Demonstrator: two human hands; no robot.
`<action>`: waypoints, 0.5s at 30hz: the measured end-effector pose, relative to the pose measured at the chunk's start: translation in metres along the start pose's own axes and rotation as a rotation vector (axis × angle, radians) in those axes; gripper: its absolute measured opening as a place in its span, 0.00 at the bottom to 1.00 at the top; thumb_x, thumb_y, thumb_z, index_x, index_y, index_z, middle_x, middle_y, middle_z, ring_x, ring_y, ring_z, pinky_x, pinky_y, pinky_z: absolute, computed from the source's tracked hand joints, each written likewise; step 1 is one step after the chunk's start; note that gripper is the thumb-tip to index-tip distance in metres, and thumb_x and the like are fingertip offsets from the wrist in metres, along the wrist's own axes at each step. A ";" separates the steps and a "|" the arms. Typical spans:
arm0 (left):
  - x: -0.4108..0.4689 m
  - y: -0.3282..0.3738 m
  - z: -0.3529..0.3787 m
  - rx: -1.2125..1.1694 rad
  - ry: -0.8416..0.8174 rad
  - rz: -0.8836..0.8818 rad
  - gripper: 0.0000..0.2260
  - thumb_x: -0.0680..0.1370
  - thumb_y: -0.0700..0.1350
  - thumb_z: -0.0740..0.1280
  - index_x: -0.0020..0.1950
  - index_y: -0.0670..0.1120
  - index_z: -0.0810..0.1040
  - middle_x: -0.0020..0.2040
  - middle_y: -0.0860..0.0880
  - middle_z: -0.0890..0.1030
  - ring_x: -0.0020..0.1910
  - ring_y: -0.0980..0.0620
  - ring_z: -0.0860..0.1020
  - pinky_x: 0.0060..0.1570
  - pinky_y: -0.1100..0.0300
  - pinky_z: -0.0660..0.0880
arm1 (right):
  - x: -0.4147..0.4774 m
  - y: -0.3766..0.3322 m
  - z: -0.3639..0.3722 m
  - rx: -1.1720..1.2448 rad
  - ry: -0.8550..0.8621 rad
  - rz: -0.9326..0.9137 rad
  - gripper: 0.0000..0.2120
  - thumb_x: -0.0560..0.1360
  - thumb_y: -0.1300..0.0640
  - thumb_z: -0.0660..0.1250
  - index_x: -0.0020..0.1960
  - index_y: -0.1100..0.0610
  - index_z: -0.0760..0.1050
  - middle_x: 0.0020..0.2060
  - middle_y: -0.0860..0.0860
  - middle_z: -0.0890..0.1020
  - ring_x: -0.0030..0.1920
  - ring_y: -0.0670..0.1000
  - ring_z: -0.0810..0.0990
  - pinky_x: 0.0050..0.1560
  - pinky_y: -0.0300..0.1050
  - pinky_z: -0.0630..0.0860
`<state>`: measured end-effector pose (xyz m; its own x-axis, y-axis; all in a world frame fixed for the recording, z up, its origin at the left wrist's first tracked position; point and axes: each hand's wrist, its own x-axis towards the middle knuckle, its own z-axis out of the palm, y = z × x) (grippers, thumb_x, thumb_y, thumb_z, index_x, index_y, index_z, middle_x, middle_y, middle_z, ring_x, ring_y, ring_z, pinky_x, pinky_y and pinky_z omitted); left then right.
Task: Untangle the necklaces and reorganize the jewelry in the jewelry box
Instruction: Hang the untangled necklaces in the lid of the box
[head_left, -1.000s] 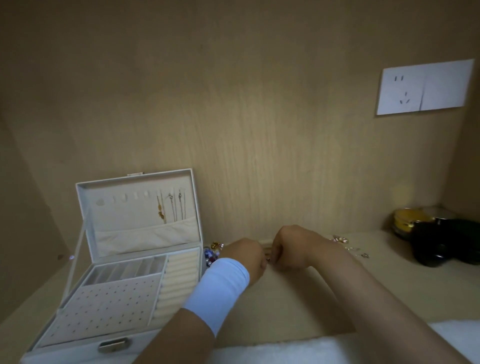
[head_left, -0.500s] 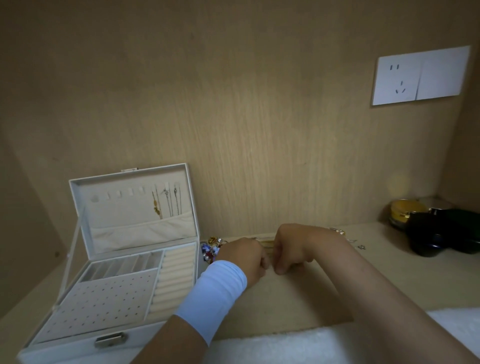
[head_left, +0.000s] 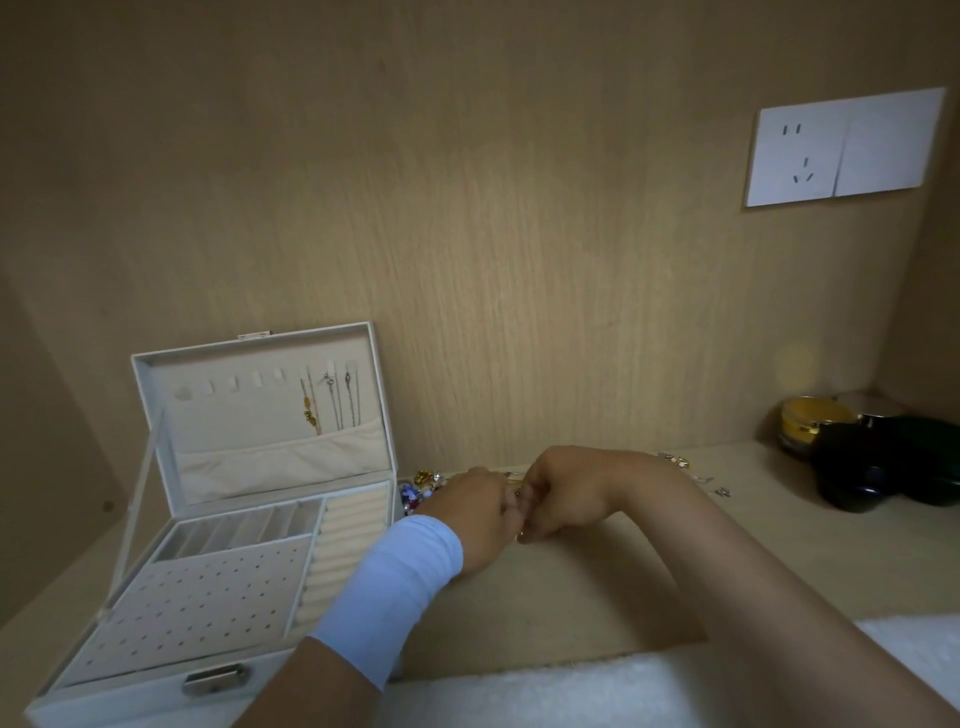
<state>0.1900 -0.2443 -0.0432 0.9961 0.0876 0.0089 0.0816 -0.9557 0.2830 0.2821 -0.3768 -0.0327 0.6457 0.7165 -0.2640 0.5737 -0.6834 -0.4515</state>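
A white jewelry box (head_left: 156, 691) stands open at the left, its lid upright. Three thin necklaces (head_left: 332, 402) hang inside the lid. My left hand (head_left: 480, 517), with a white band on the wrist, and my right hand (head_left: 563, 493) meet knuckle to knuckle on the wooden shelf just right of the box. Both have curled fingers pinching something small and gold-coloured (head_left: 517, 486) between them; most of it is hidden by the fingers. A heap of colourful jewelry (head_left: 418, 491) lies between the box and my left hand.
More small jewelry pieces (head_left: 698, 475) lie on the shelf behind my right wrist. Dark bowls (head_left: 872, 467) and a yellow-lidded jar (head_left: 810, 423) sit in the far right corner. A wall socket (head_left: 841, 148) is high on the back panel. White fluffy cloth (head_left: 545, 696) covers the near edge.
The two hands have stayed pressed together at the same spot, with small finger movements. The view has shifted slightly.
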 end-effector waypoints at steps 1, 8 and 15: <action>-0.002 -0.001 -0.006 -0.073 0.019 -0.001 0.08 0.79 0.47 0.60 0.50 0.45 0.77 0.53 0.47 0.78 0.52 0.47 0.77 0.55 0.54 0.74 | -0.002 -0.002 -0.003 0.048 -0.007 -0.038 0.02 0.71 0.52 0.74 0.44 0.49 0.83 0.38 0.48 0.82 0.38 0.46 0.78 0.43 0.42 0.75; -0.008 -0.018 -0.035 -0.768 0.064 -0.093 0.10 0.80 0.43 0.58 0.42 0.46 0.75 0.39 0.49 0.81 0.36 0.56 0.78 0.47 0.57 0.75 | -0.026 -0.019 -0.025 0.412 0.025 -0.234 0.07 0.79 0.55 0.69 0.45 0.52 0.85 0.41 0.49 0.87 0.38 0.45 0.81 0.41 0.36 0.74; -0.019 -0.042 -0.048 -1.361 -0.068 0.017 0.06 0.80 0.41 0.59 0.47 0.41 0.74 0.36 0.44 0.76 0.38 0.46 0.78 0.44 0.54 0.76 | -0.024 -0.043 -0.021 0.627 0.100 -0.330 0.10 0.82 0.57 0.62 0.49 0.60 0.81 0.37 0.55 0.84 0.39 0.53 0.81 0.46 0.46 0.77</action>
<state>0.1658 -0.1921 -0.0092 0.9995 0.0270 -0.0135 0.0113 0.0784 0.9969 0.2520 -0.3678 0.0109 0.5487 0.8352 0.0369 0.3687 -0.2022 -0.9073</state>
